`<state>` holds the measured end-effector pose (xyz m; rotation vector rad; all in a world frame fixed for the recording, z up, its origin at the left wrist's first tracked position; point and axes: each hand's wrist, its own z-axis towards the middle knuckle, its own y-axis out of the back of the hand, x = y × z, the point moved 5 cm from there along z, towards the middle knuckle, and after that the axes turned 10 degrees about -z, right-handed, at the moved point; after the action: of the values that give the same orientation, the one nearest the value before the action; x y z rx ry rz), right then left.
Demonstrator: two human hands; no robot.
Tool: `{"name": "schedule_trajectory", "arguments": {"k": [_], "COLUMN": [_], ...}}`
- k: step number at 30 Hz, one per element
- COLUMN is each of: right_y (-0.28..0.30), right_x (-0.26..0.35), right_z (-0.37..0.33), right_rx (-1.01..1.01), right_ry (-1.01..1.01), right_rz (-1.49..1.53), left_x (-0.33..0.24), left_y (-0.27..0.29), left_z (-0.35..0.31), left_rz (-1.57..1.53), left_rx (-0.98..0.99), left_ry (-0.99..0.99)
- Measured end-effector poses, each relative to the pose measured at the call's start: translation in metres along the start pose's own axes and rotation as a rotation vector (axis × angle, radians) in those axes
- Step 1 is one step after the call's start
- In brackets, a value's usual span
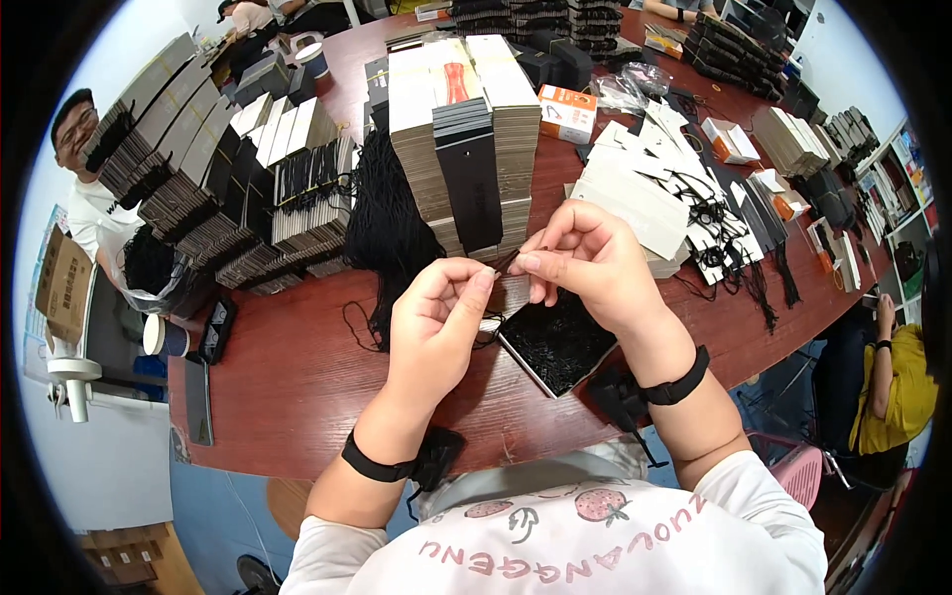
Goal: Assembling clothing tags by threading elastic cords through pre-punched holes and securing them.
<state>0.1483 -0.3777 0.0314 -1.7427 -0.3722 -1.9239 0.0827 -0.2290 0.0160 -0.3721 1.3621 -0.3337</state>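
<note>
My left hand (pixel 441 319) and my right hand (pixel 595 260) meet near the middle, fingertips pinched together. A thin black cord (pixel 508 264) runs between them, its ends partly hidden by the fingers. Below my right hand lies a shallow light-rimmed tray (pixel 526 367) filled with small black pieces. Just beyond the hands leans a long black card (pixel 470 193) against tall stacks of pale cards (pixel 418 149). To the left of those stacks, a thick bundle of black cords (pixel 387 203) hangs down onto the table.
A red-handled tool (pixel 455 83) lies on the stacks. Banded card stacks (pixel 178 139) crowd the left. Loose white cards (pixel 630 198) and an orange-white box (pixel 567 112) lie right. A phone (pixel 198 402) rests at the red table's left edge. Other people sit around the table.
</note>
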Motion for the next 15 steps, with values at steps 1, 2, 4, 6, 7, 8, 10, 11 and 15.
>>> {"name": "schedule_trajectory", "arguments": {"k": [1,2,4,6,7,8,10,11,15], "right_y": [0.0006,0.0018,0.0027,0.0019,0.0016,0.0011,0.0014,0.0013,-0.0006], "right_x": [0.0004,0.0005,-0.0011,-0.0036,-0.0037,-0.0039,-0.0048,-0.0059,-0.0067], "right_z": [-0.0006,-0.0013,-0.0007,0.0000,0.0000,-0.0002,0.0007,0.0013,0.0022], "right_rx": [-0.006,-0.012,-0.005,0.014,0.014,0.018,0.021,0.037,0.092], "right_ry": [0.001,-0.009,-0.022,-0.031,-0.033,-0.050,-0.065,-0.065,-0.072], "right_rz": [0.003,-0.025,-0.051,-0.002,-0.001,0.021,0.041,0.068,0.115], "left_x": [0.0000,-0.0004,-0.0013,-0.0037,-0.0037,-0.0035,-0.0034,-0.0039,-0.0040], "left_y": [-0.0005,-0.0012,-0.0028,-0.0040,-0.0035,-0.0034,-0.0029,-0.0030,-0.0048], "left_z": [0.0003,0.0012,0.0009,0.0009,0.0007,0.0005,0.0008,0.0008,0.0003], "left_rz": [0.002,0.000,-0.001,0.024,0.023,0.019,0.013,0.037,0.062], "left_rx": [0.005,0.017,0.016,0.020,0.018,0.025,0.032,0.038,0.039], "left_ry": [0.005,0.007,0.006,-0.021,-0.019,-0.014,-0.011,-0.018,-0.018]}}
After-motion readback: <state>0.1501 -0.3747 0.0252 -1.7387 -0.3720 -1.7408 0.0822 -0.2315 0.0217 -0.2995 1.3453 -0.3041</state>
